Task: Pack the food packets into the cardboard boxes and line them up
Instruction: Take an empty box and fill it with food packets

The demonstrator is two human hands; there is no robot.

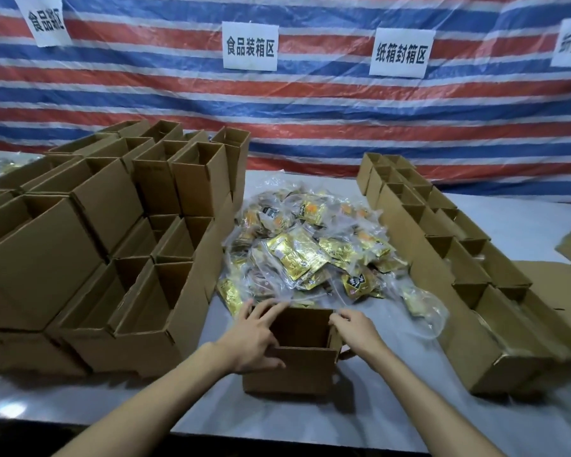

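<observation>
1. The table (310, 420) carries a box stack (96, 258) on the left and a box row (442, 258) on the right, running away from the person.
2. Packets (304, 252) lie piled between them.
3. One box (290, 374) stands nearest, upright, mouth up.
4. The left hand (254, 338) grips its left rim and the right hand (353, 328) its right rim.

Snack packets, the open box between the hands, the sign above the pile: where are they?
Snack packets (294, 255), head view, gold packet mid-pile.
Open box (290, 369), head view, its near wall.
Sign above the pile (250, 46), head view, white paper.

Matt brown cardboard boxes (297, 354), glossy gold foil packets (294, 255) in clear plastic, woven-plastic tarp (310, 110)
</observation>
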